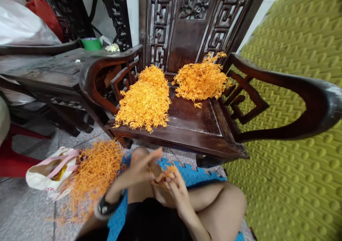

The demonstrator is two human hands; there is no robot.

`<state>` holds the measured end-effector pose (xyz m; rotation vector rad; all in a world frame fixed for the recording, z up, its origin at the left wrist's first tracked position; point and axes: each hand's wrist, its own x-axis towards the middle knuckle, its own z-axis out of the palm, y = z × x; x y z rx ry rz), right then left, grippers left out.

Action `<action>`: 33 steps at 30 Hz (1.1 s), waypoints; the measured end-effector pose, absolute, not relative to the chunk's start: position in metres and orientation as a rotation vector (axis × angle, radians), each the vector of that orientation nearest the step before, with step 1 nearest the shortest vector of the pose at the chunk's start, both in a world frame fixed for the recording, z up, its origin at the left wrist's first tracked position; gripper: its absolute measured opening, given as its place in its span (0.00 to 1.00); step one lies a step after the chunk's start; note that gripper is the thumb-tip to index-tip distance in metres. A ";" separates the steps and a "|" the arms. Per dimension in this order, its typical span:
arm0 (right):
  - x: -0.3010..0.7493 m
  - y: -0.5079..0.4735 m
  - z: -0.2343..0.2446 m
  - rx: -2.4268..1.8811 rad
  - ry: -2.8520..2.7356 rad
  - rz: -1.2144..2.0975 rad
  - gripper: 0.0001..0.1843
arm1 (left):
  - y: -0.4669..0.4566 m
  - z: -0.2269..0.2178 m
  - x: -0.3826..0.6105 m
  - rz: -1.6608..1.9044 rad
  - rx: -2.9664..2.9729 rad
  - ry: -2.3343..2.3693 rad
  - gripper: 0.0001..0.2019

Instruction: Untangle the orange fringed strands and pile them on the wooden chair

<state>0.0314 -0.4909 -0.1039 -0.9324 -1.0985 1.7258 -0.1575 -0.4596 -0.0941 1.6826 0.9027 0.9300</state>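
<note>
My right hand point(176, 184) is closed, with thumb and fingers pinching a small bunch of thin orange strands point(162, 177) above my lap. Beside it on the left, my left hand point(140, 169) is blurred by motion; its fingers stretch out apart, the thumb close to the strands. Loose orange strands point(98, 166) lie in a heap on the floor to my left. On the dark wooden chair point(192, 116) in front of me, a dense pile of curly orange pieces point(146, 98) covers the left side of the seat. A looser bundle of orange pieces point(201, 77) rests at the back right.
A white bag with pink handles point(50, 173) lies by the floor heap, near a red stool point(18, 155). Green tape point(91, 43) sits on the dark side table point(50, 66). Blue foam matting point(192, 173) is under me; a yellow textured mat point(294, 169) stretches to the right.
</note>
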 end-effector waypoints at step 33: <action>0.073 -0.475 -0.162 -1.259 -1.459 1.349 0.18 | -0.534 -0.172 -0.274 1.031 0.982 3.059 0.36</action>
